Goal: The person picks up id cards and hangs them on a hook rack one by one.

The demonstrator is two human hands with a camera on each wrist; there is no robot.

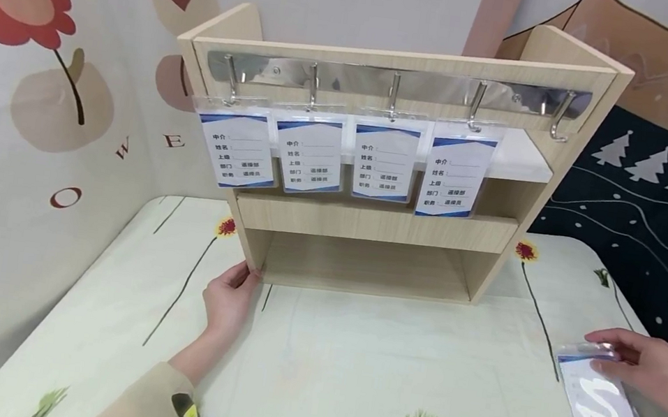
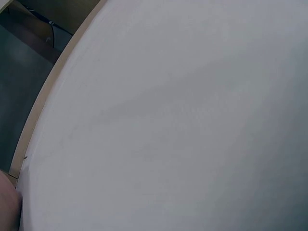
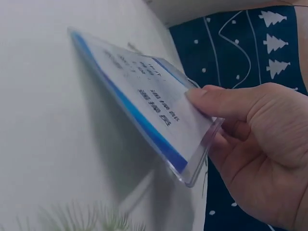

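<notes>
In the head view my right hand [image 1: 652,367] pinches a badge in a clear plastic holder [image 1: 597,398] at its upper edge, low over the cloth at the right. The right wrist view shows the thumb on the face of this badge [image 3: 144,91], which tilts and has blue bands and dark print. My left hand [image 1: 231,301] grips the lower left corner of a pale wooden shelf rack [image 1: 376,222]. Several similar badges [image 1: 383,162] hang from hooks on the rack's metal strip [image 1: 351,78]; the rightmost hook [image 1: 561,119] holds none.
The rack stands on a floral cloth [image 1: 339,364]. Behind it are a patterned curtain [image 1: 361,1] and, at the right, a dark hanging with white trees [image 1: 647,186]. A white surface [image 2: 168,120] with a wooden edge [image 2: 45,91] fills the left wrist view.
</notes>
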